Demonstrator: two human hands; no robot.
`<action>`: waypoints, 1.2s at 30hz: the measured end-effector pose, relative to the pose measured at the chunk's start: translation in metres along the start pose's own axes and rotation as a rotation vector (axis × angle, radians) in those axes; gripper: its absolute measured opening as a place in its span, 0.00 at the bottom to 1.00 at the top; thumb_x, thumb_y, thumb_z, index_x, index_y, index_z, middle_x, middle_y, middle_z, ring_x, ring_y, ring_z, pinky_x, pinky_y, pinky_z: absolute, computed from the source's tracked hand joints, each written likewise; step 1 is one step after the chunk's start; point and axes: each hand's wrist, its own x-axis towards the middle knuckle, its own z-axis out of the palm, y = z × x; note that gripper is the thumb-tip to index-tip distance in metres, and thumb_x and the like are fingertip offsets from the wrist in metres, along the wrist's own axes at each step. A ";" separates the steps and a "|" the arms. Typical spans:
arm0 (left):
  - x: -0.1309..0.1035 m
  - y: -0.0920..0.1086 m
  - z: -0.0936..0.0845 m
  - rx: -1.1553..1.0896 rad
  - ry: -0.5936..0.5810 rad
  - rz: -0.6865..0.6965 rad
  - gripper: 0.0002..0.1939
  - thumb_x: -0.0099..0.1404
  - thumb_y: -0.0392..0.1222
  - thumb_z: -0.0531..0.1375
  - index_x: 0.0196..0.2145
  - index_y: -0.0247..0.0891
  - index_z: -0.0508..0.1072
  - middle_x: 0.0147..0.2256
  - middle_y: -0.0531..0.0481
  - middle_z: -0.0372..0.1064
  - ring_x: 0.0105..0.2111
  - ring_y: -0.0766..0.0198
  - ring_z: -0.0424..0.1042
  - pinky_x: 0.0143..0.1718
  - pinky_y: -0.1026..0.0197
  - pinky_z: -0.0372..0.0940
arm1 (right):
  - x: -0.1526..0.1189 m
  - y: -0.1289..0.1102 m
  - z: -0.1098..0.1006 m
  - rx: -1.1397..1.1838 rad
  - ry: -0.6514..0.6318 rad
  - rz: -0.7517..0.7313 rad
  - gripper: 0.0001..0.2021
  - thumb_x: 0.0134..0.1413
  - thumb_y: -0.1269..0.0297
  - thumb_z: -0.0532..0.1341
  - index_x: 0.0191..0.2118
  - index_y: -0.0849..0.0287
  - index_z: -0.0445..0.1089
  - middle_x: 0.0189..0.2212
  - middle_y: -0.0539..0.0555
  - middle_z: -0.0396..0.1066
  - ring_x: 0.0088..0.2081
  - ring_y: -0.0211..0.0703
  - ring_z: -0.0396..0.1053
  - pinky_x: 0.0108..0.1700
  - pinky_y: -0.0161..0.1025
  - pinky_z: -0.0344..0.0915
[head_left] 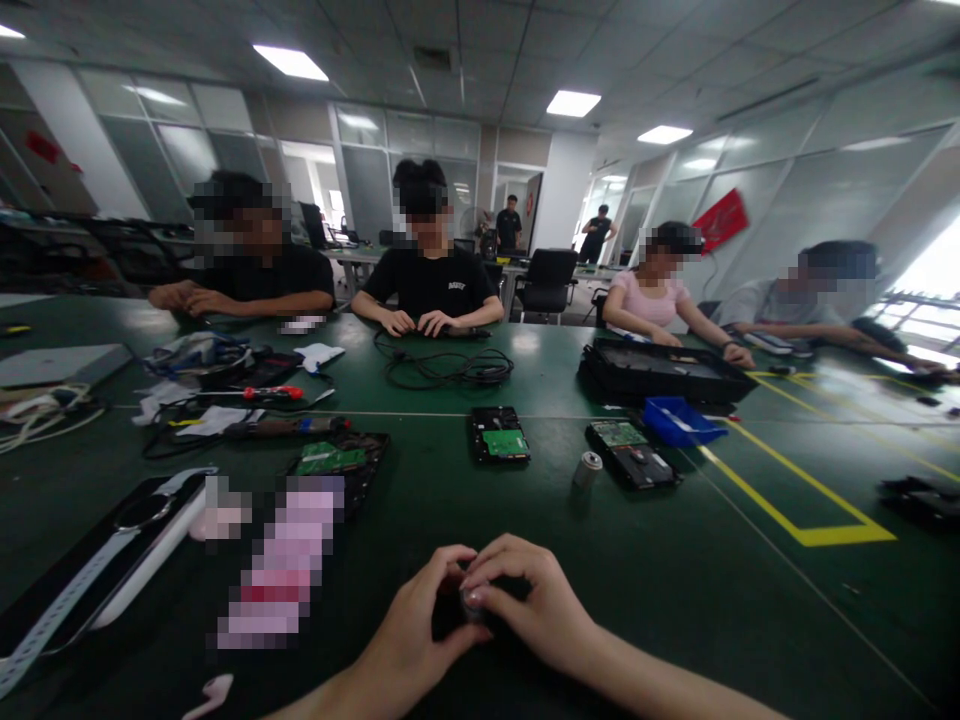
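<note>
Small round silvery part (pixel 472 603) pinched btwn left hand (pixel 416 625) & right hand (pixel 536 600) fingertips, above green table (pixel 675 600).

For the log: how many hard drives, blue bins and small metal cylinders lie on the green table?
Hard drives: 3
Blue bins: 1
Metal cylinders: 1
Total: 5
</note>
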 end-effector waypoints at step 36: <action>0.002 -0.014 0.006 0.000 0.035 0.083 0.28 0.52 0.32 0.64 0.50 0.47 0.62 0.36 0.55 0.70 0.35 0.61 0.73 0.38 0.62 0.66 | -0.008 0.015 0.004 0.068 0.003 -0.116 0.08 0.48 0.70 0.64 0.36 0.60 0.68 0.36 0.57 0.73 0.39 0.46 0.72 0.42 0.42 0.67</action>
